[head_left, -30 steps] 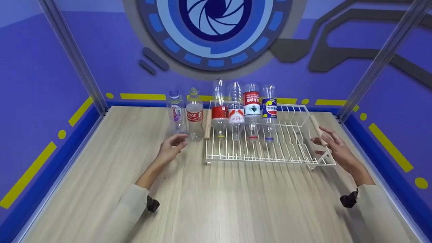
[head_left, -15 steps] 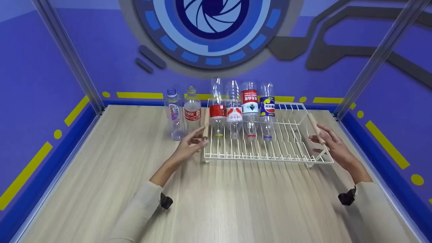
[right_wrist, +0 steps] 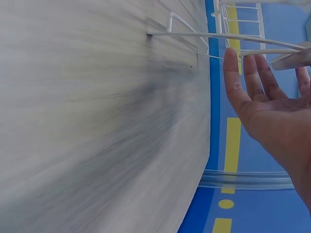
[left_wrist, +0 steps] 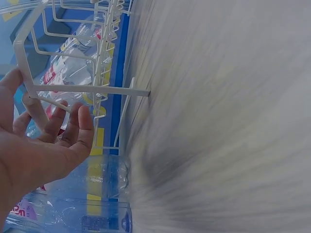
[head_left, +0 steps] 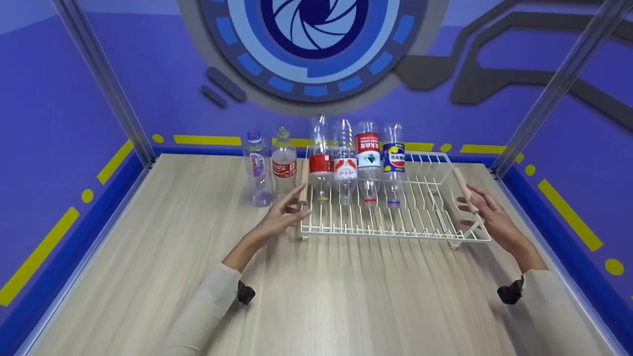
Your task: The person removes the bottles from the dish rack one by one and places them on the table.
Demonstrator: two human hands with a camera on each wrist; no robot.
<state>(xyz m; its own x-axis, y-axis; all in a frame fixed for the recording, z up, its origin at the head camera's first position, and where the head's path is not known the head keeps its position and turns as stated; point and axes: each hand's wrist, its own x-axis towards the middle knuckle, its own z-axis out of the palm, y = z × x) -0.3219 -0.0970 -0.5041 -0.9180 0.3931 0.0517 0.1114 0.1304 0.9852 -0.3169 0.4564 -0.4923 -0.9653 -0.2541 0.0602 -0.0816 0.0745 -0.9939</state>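
Note:
A white wire dish rack (head_left: 376,232) stands on the table with a wooden handle at each end. Several empty plastic bottles lean neck-down in its left half, among them one with a red label (head_left: 321,163) and one with a blue label (head_left: 394,158). My left hand (head_left: 277,220) curls loosely round the left wooden handle (left_wrist: 36,109), thumb near the white frame. At the other end, fingers of my right hand (head_left: 494,217) reach under the right wooden handle (head_left: 464,185), loosely round it. Neither hand's exact contact can be judged.
Two more plastic bottles stand upright left of the rack: one with a purple-and-white label (head_left: 257,168) and one with a red label (head_left: 284,169). Blue walls (head_left: 148,74) with metal corner posts (head_left: 111,84) enclose the back and sides of the wooden table (head_left: 346,296).
My left hand has moved right, from in front of the upright bottles to the rack's left handle. The right hand stays at its handle. Rack and bottles have not visibly moved.

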